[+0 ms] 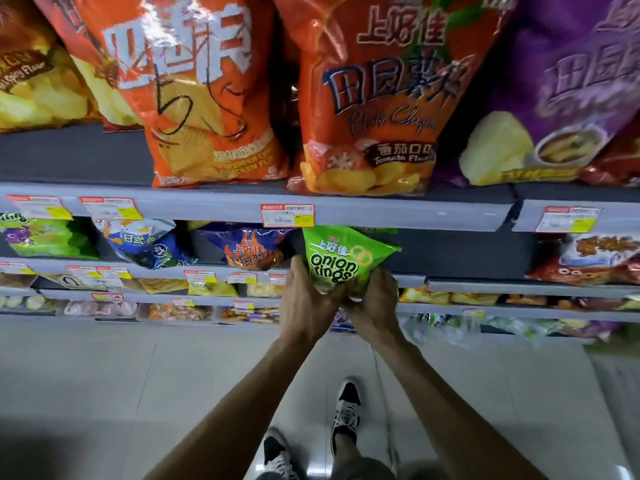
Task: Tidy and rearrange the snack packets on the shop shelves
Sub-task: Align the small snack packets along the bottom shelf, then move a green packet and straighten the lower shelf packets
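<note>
- The green onion rings packet [341, 259] is bright green with dark bubble lettering, puffed, and tilted with its top toward the shelf.
- It sits at the front edge of the second shelf [485, 284], just right of a blue flame-printed packet [251, 249].
- The left hand [306, 301] grasps its lower left corner, fingers curled round it.
- The right hand [375, 301] grasps its lower right corner; both forearms reach up, converging.
</note>
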`<state>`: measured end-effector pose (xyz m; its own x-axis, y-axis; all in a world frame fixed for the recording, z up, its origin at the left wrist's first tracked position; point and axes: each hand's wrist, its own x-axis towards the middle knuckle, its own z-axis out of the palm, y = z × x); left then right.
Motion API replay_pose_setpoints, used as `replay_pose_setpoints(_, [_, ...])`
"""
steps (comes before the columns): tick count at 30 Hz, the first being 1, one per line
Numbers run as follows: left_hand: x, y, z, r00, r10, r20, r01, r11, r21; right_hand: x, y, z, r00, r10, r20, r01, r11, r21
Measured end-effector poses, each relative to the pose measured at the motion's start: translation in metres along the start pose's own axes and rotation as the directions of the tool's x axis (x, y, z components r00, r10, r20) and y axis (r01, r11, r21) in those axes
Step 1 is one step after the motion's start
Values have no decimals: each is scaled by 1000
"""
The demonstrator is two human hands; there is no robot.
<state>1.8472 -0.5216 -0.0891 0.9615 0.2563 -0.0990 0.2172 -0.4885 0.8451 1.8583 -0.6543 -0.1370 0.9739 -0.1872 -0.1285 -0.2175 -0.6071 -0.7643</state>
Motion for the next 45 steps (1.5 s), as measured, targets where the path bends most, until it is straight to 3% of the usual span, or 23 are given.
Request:
replay_pose_setpoints(3, [15,14,21,999,5,39,-4,1000,-12,29,6,-12,999,21,-44,-23,999,-35])
replay_pose_setpoints(13, [39,22,62,989,-30,145,33,999,-18,72,16,-39,994,44,98,-52,996,73])
replay_pose_setpoints(18, [37,11,64,979,-58,197,48,997,53,68,30,-43,984,69,162,-75,997,30])
replay_pose_setpoints(27, [28,2,39,926,-148,346,60,966,253,57,25,-49,984,124,124,-117,991,-62])
replay_pose_setpoints(37, [-19,-13,-71,886,-75,458,-128,909,396,-49,-28,-25,983,154,96,-126,960,-251])
replay_pose_setpoints(45, [-65,-56,-215,940,32,340,-197,864,463,-155,-134,43,991,16,131,31,937,-347])
